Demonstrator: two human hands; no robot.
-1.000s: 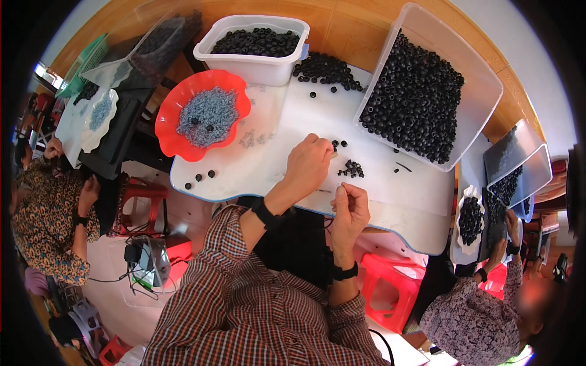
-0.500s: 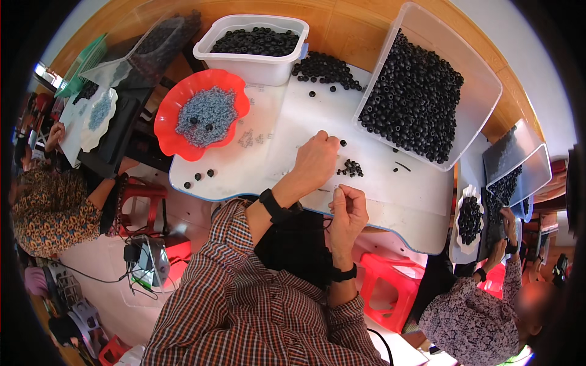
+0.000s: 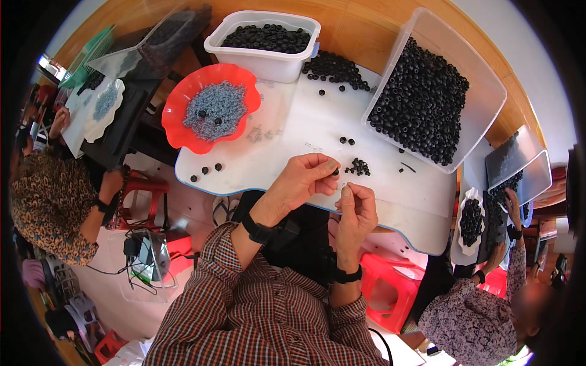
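head view: left hand (image 3: 303,179) has drawn back from the small bead pile (image 3: 358,166), now pinching one black bead (image 3: 335,172); right hand (image 3: 356,208), just below, pinches something too thin to tell.

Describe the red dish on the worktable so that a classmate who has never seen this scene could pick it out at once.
Start at the white worktable in front of the person in the checked shirt. On its far left end, beside the white tub of black beads, sits the red dish with a wavy, scalloped rim. It is the only red container there, and it holds a heap of grey-blue bits rather than mostly black beads.
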